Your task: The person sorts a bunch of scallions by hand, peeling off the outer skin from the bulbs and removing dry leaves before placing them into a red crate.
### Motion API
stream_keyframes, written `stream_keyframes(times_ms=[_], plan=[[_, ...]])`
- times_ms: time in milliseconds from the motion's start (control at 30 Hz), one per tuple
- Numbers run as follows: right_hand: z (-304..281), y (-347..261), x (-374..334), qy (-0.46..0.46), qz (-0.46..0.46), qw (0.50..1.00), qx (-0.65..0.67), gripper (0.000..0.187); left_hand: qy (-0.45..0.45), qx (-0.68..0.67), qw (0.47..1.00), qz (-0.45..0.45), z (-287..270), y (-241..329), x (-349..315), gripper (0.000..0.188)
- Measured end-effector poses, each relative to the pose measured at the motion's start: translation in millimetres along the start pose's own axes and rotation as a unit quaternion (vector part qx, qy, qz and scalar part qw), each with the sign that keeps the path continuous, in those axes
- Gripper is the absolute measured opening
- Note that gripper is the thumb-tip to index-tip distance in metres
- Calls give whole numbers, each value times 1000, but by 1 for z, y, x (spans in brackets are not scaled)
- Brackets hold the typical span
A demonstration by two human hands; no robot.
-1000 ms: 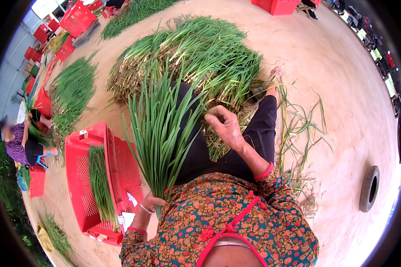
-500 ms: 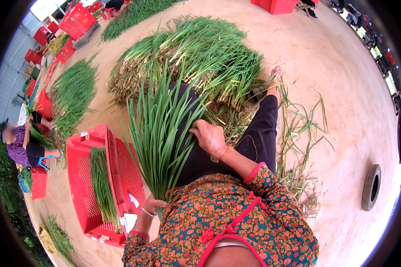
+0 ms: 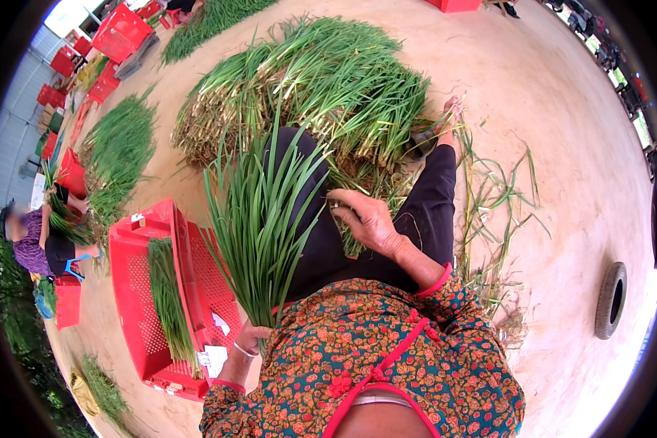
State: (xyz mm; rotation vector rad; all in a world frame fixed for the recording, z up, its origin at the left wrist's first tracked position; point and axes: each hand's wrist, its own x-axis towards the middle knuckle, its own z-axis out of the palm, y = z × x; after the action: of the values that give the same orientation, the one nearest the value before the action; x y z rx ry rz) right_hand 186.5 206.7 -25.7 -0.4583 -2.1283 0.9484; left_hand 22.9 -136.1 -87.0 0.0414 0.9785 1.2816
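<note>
My left hand [image 3: 251, 337], with a white bangle at its wrist, is closed round the stem end of a bunch of garlic chives [image 3: 263, 219]. The long flat green leaves fan upward over my left thigh. My right hand [image 3: 371, 220] hovers over my lap, to the right of the bunch and apart from it. Its thumb and forefinger are spread, with nothing visible between them; the other fingers are partly hidden. In front of my knees lies a big heap of garlic chives [image 3: 343, 95], pale root ends toward me.
Close on my left stands a red crate [image 3: 131, 306] with chives [image 3: 169, 299] inside. Loose leaves [image 3: 489, 212] litter the floor by my right leg. A tyre [image 3: 610, 301] is at far right. Another person [image 3: 33, 241] sits at far left near a second chive heap [image 3: 120, 153].
My right hand has moved off the bunch's leaves, to the right and slightly toward me, and its fingers have parted. The left hand keeps its hold on the stems.
</note>
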Motion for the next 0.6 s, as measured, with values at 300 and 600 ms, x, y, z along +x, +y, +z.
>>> stream_keyframes(times_ms=[300, 600], plan=[[7, 2, 0, -90, -9, 992, 82, 6, -8, -6, 1000, -12, 0, 4, 2, 74], [-28, 20, 51, 28, 100, 989, 109, 6, -9, 25, 999, 20, -5, 1, 5, 75]])
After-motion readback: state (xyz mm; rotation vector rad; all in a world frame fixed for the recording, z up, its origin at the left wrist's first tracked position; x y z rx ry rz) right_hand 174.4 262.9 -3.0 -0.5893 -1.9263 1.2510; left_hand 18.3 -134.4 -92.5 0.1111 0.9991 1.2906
